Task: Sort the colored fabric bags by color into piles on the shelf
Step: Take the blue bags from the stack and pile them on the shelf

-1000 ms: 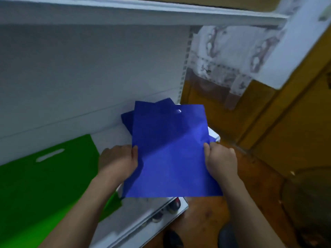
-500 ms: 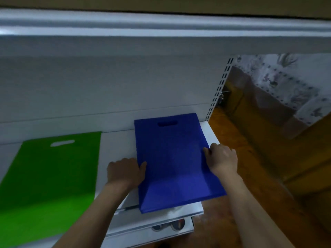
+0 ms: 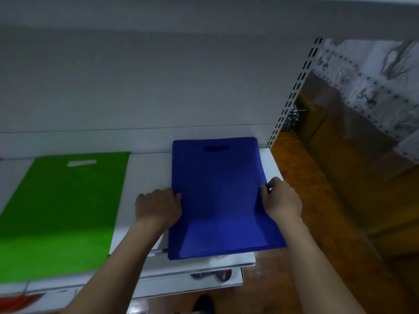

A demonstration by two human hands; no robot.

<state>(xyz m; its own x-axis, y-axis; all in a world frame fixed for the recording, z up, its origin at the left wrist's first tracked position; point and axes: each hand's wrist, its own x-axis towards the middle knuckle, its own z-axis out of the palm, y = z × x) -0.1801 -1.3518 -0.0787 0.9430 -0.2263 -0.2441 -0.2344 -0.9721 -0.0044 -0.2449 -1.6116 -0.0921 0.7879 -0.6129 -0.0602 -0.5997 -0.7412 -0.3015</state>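
A pile of blue fabric bags (image 3: 217,196) lies flat at the right end of the white shelf (image 3: 149,168), handle cut-out toward the back wall, its near end hanging over the shelf's front edge. My left hand (image 3: 158,206) grips the pile's left edge with the thumb on top. At the right edge my right hand (image 3: 281,200) pinches the blue fabric. A green bag pile (image 3: 63,209) lies flat further left on the same shelf, apart from the blue one.
A slotted white upright (image 3: 292,94) ends the shelf on the right, with wooden floor (image 3: 317,200) beyond it. A lower shelf (image 3: 192,284) juts out below. Something red (image 3: 20,301) shows at the bottom left corner. An upper shelf runs overhead.
The blue bag came down from mid-air onto the blue pile and now lies squared up with it. Both hands stay on its side edges.
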